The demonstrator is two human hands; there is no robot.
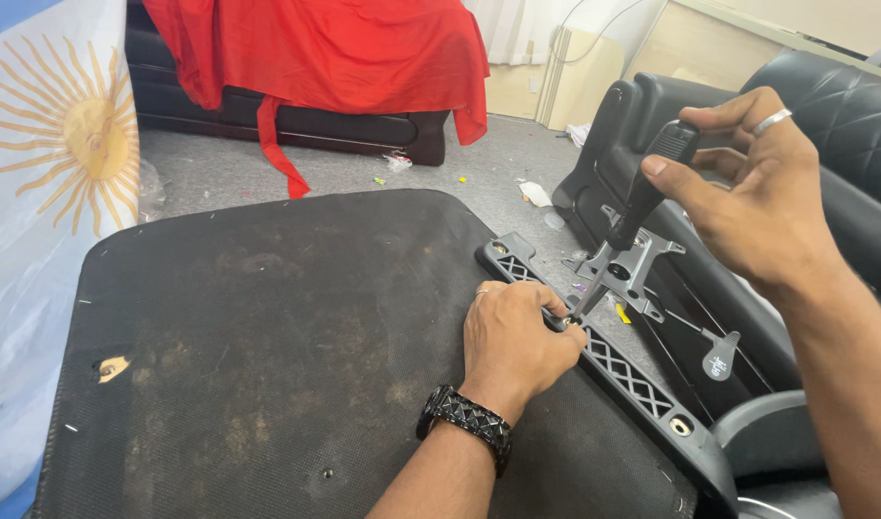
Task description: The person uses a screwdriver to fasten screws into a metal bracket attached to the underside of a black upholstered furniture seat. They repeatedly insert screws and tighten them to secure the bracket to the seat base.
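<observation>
Two bare hands work over an upturned chair seat (268,336) whose underside is covered in worn black fabric, stained with pale dusty patches and torn in a small hole near its left edge. The left hand (513,341), with a studded black wristband (464,421) on its wrist, rests on the seat's right edge, its fingers (556,322) curled and pressed together around something small at the tip of the screwdriver (633,216); what they pinch is hidden. The right hand (748,192), wearing a silver ring, grips the screwdriver's black handle from above, thumb and fingers closed around it, the tool tilted with its tip down at a black plastic armrest bracket (613,370) that runs along the seat's right edge. This bracket has a lattice of openings and a screw hole near its lower end. Just beyond the tip lies a grey metal chair mechanism plate (637,264) with a thin lever (714,351) sticking out to the right.

The floor (364,159) is grey carpet scattered with small scraps of paper and litter. Behind, a red cloth (335,48) drapes over a dark sofa (364,125). At left hangs a light blue and white flag with a yellow sun (66,135). At right stands a black quilted chair back (834,106), and pale boards lean against the far wall.
</observation>
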